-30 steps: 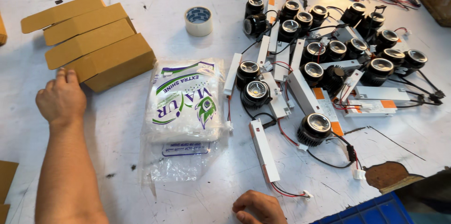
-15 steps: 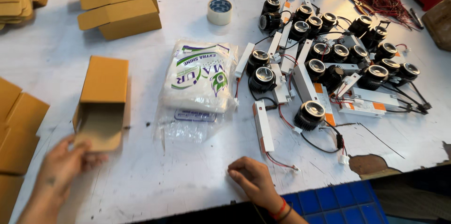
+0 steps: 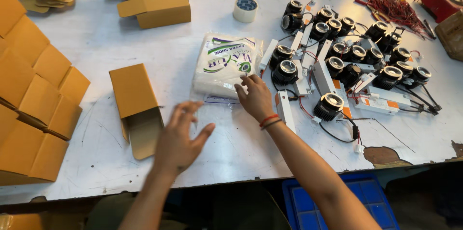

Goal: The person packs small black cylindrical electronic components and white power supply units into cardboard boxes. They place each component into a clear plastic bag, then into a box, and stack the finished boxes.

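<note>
R hand [image 3: 254, 96] spread, fingertips touching near edge of plastic bag [image 3: 226, 63], which lies just ahead and slightly left of it; L hand [image 3: 179, 136] open, blurred, empty, just right of open cardboard box [image 3: 136, 104], farther from bag.

1. Your left hand [image 3: 179, 138] is motion-blurred, palm down, fingers spread and loose, gripping nothing.
2. Your right hand [image 3: 255, 97] reaches forward, fingers extended and slightly curled, empty.
3. Your right wrist carries red and dark bands.
4. Both forearms are bare, angled inward from the lower edge.
</note>
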